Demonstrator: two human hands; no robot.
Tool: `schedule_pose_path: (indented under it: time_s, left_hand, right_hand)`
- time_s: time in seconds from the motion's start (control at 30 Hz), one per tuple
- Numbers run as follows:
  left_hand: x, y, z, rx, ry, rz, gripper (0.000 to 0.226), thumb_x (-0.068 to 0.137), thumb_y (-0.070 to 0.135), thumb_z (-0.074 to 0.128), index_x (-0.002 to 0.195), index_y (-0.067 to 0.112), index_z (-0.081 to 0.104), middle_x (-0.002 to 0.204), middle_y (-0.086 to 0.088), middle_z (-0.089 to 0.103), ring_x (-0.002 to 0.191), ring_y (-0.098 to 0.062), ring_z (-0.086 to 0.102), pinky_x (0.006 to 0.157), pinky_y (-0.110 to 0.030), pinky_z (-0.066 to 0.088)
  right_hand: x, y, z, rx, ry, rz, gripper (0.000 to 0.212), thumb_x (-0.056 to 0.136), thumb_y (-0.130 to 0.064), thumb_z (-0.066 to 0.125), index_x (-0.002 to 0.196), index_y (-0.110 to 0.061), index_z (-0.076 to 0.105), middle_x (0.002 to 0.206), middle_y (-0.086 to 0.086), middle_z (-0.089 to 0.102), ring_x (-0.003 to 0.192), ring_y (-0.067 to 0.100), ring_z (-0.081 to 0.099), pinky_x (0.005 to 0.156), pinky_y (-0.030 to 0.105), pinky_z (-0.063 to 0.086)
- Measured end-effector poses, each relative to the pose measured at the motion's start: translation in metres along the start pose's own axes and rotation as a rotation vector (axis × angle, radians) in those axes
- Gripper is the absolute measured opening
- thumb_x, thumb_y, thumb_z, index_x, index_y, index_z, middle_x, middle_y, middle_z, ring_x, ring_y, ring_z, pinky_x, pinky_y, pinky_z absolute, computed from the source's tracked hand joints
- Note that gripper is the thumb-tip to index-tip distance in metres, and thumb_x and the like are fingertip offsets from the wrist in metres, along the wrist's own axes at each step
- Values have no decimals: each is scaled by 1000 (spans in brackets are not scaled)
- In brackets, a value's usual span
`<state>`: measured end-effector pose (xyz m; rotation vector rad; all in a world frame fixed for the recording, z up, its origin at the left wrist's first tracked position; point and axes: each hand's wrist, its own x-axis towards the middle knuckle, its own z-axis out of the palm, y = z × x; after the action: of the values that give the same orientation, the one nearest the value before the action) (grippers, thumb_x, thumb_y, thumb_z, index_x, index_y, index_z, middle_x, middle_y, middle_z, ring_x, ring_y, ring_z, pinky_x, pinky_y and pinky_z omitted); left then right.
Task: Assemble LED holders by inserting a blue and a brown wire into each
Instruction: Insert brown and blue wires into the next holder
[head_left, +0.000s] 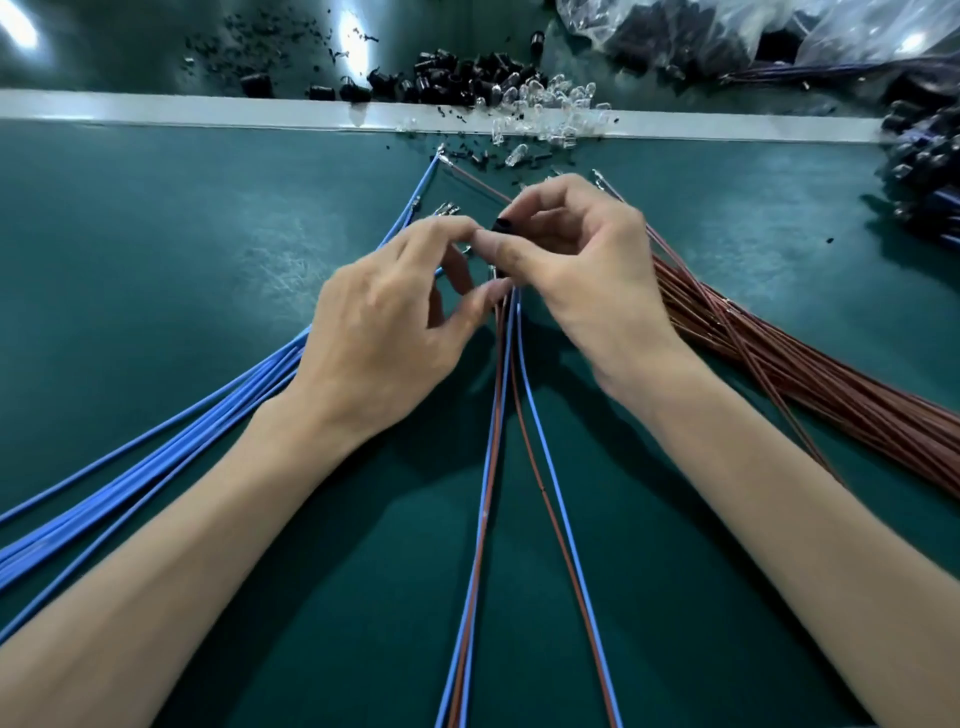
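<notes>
Over the middle of the bench (208, 270), the right hand (582, 270) pinched the black LED holder (502, 225), wires (491, 447) trailing from it toward the near edge, while the left hand (384, 322) curled its fingertips together just left of it, their hold hidden.

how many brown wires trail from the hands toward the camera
2: one thin brown wire runs down the centre, another angles off to its right; more may be hidden.

No text, label, brand, number or sign can be read. The blue wires (156, 454) and brown wires (831, 384) show plain sleeving, and the clear bags (857, 28) at the far edge (glossy and blurred) show no legible print.
</notes>
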<state>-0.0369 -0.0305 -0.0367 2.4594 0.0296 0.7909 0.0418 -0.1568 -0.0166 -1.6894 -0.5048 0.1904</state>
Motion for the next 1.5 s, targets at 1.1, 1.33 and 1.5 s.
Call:
schedule_pose_path:
  time_s: [1.1,1.33,1.5]
  left_hand:
    - [3,0,-1,-165,1,-24,21,89,24,58,97,5,61,82,10,57,63,-12,51,62,-23,45]
    - [3,-1,-1,-212,-20,2,19,90,22,57,96,5,60,81,20,53,61,-13,52,58,-24,45]
    - [2,3,-4,-318,-57,6,9,91,24,57,97,18,53,84,3,63,60,-16,59,59,-37,48]
  right_hand:
    - [3,5,-30,-1214,-55,-120,24,96,-32,51,107,-12,56,108,7,62,102,29,56,70,31,30]
    - [2,10,-27,-1181,97,-153,14,95,-19,48,106,-9,50,101,9,61,92,29,55,64,33,28]
    - [1,-2,-27,-1041,329,-400,20,99,-25,45,103,-7,51,72,4,51,63,21,41,55,29,27]
